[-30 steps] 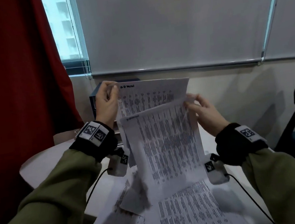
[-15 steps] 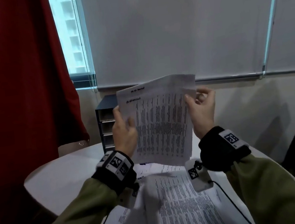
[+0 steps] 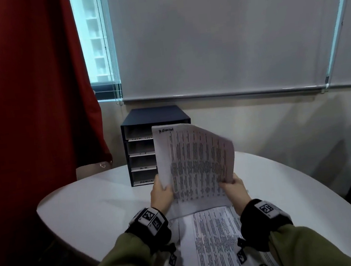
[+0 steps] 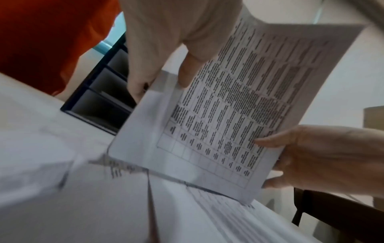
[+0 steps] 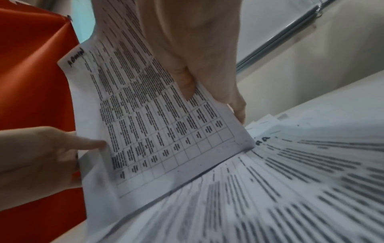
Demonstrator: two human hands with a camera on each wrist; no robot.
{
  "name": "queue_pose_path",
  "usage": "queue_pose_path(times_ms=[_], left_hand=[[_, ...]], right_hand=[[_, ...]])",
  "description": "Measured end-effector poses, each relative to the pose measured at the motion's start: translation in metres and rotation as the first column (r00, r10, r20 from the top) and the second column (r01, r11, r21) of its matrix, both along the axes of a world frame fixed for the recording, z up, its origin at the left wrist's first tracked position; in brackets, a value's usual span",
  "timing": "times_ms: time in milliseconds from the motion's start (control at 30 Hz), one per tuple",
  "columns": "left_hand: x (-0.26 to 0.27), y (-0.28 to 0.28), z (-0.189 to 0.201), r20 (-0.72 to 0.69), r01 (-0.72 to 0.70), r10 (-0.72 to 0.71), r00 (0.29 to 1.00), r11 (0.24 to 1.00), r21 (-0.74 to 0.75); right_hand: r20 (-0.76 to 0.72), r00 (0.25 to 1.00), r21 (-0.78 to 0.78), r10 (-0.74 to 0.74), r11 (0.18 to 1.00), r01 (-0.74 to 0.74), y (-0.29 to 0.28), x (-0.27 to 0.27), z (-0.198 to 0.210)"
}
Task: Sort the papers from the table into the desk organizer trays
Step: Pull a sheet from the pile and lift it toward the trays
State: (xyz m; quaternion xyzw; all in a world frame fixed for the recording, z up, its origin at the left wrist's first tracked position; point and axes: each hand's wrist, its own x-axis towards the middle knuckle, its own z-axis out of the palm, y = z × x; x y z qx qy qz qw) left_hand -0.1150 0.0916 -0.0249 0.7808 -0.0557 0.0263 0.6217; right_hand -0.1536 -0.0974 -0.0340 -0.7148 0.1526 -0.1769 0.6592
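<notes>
Upright now: held sheets (image 3: pixel 196 163), long axis vertical, bottom edge on the papers (image 3: pixel 217 245) spread over the white surface (image 3: pixel 86 210), headed end up, printed face toward the wearer. At least two sheets; exact count unclear. Left hand (image 3: pixel 161 195) pinching the lower left edge, right hand (image 3: pixel 234 189) pinching the lower right, thumbs on the front. Behind, one dark desk organizer (image 3: pixel 144 119) with four stacked trays, openings facing the wearer; contents impossible to tell. Red curtain (image 3: pixel 22 85) at left.
</notes>
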Motion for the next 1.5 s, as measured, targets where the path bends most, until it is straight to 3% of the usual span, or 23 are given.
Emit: queue_pose_path(times_ms=[133, 233, 333, 400, 467, 533, 833, 933, 1033, 1133, 1200, 1233, 1367, 1500], left_hand=[[0.002, 0.005, 0.029, 0.071, -0.025, 0.026, 0.997, 1.000, -0.017], [0.020, 0.021, 0.033, 0.042, -0.075, 0.074, 0.996, 0.997, 0.030], [0.035, 0.044, 0.012, -0.230, 0.042, -0.014, 0.973, 0.993, 0.114], [0.036, 0.057, -0.006, -0.373, 0.102, -0.044, 0.927, 0.985, 0.139], [0.038, 0.070, -0.022, -0.455, 0.077, 0.010, 0.890, 0.982, 0.173], [0.043, 0.077, -0.028, -0.489, 0.048, 0.038, 0.871, 0.986, 0.161], [0.090, 0.081, -0.014, -0.558, -0.029, 0.006, 0.830, 0.999, -0.032], [0.100, 0.082, -0.016, -0.598, -0.008, -0.062, 0.799, 0.994, -0.113], [0.112, 0.084, -0.020, -0.620, 0.005, -0.090, 0.779, 0.991, -0.137], [0.129, 0.078, -0.021, -0.550, -0.007, -0.044, 0.834, 0.996, -0.090], [0.139, 0.073, -0.024, -0.510, -0.093, 0.007, 0.860, 0.985, -0.142], [0.145, 0.069, -0.024, -0.513, -0.134, 0.012, 0.858, 0.970, -0.201], [0.172, 0.062, -0.024, -0.532, -0.290, 0.007, 0.847, 0.844, -0.451], [0.191, 0.057, -0.027, -0.535, -0.383, 0.065, 0.842, 0.770, -0.510]], right_hand=[[0.098, 0.993, -0.113, -0.066, 0.991, 0.077, 0.003, 0.013, 0.029], [0.017, 0.998, -0.157, -0.065, 0.985, 0.067, 0.008, 0.017, 0.038], [-0.220, 0.975, -0.100, 0.013, 0.994, -0.036, 0.011, 0.022, 0.012], [-0.389, 0.916, -0.106, 0.096, 0.983, -0.148, 0.014, 0.021, -0.010], [-0.480, 0.859, -0.088, 0.180, 0.964, -0.251, 0.017, 0.028, -0.026], [-0.505, 0.844, -0.085, 0.179, 0.963, -0.255, 0.022, 0.036, -0.027], [-0.550, 0.834, -0.115, 0.037, 0.986, -0.119, 0.029, 0.099, -0.012], [-0.555, 0.829, -0.101, 0.070, 0.984, -0.150, 0.024, 0.125, -0.012], [-0.517, 0.830, -0.033, 0.210, 0.964, -0.264, 0.025, 0.144, -0.010], [-0.591, 0.746, 0.092, 0.307, 0.944, -0.315, 0.022, 0.158, -0.008], [-0.648, 0.658, 0.174, 0.383, 0.916, -0.362, 0.018, 0.170, -0.008], [-0.652, 0.655, 0.191, 0.381, 0.919, -0.345, 0.015, 0.176, -0.009], [-0.532, 0.807, 0.243, 0.259, 0.959, -0.147, 0.011, 0.201, -0.025], [-0.323, 0.917, 0.377, 0.234, 0.920, -0.102, 0.017, 0.218, -0.041]])
